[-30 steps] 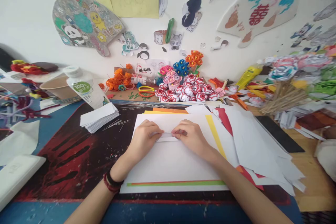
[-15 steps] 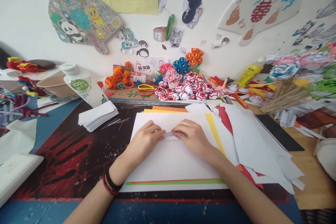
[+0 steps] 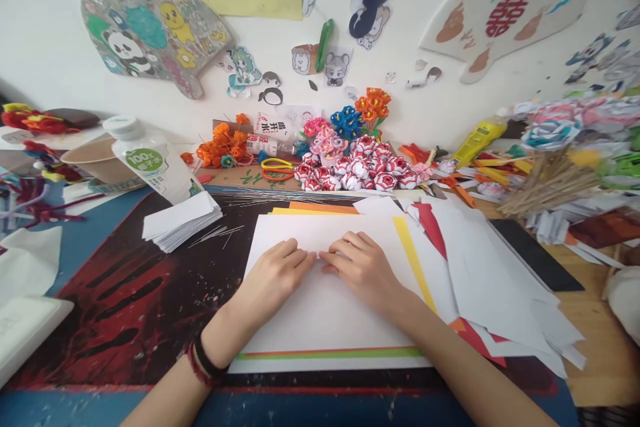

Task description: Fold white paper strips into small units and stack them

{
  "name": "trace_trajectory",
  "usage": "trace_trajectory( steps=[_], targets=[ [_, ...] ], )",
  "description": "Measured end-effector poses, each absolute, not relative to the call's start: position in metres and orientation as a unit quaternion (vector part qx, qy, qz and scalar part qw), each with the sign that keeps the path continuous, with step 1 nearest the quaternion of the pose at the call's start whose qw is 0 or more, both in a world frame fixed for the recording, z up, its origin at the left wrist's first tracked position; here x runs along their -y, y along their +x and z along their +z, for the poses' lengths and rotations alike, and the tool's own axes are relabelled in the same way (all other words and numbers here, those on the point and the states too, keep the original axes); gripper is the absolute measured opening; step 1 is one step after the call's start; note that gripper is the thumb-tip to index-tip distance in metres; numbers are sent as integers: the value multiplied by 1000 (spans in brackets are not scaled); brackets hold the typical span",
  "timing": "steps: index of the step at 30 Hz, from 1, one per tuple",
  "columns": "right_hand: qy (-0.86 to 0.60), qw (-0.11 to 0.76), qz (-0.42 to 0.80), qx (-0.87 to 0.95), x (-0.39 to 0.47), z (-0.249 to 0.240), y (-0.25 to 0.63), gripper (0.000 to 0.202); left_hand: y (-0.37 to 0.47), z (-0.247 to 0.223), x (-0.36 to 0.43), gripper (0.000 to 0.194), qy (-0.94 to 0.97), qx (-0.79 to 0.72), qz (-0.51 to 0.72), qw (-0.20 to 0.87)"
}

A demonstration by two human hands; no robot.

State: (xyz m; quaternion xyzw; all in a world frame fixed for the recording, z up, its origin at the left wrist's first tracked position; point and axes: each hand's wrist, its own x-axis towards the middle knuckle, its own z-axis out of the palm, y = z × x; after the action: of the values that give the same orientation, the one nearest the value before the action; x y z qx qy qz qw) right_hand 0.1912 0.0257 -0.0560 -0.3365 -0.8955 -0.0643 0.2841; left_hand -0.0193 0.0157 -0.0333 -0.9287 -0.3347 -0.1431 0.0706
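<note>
Both hands meet over the middle of a stack of white paper sheets. My left hand has its thumb and forefinger pinched together, and my right hand pinches from the other side, fingertips almost touching. Between them is a small white paper strip, nearly all hidden by the fingers and hard to tell from the white sheet beneath. Coloured edges show around the stack: a green and orange band at the front and a yellow strip at the right.
Left of the sheets lie a pile of cut white paper and thin wires. A white bottle stands behind them. Paper flowers line the back by the wall. Loose papers spread at the right.
My fingertips have come closer together, and the strip visible between them before is now mostly covered. The whole view has shifted slightly.
</note>
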Motion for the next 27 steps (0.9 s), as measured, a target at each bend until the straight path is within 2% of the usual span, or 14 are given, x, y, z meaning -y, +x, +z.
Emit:
trace_trajectory(
  steps=[14, 27],
  targets=[
    [-328, 261, -112, 901, -26, -50, 189, 18, -19, -34, -15, 16, -935, 287, -131, 162],
    [-354, 243, -98, 898, -22, -48, 188, 21, -18, -35, -15, 17, -937, 299, -108, 144]
  ],
)
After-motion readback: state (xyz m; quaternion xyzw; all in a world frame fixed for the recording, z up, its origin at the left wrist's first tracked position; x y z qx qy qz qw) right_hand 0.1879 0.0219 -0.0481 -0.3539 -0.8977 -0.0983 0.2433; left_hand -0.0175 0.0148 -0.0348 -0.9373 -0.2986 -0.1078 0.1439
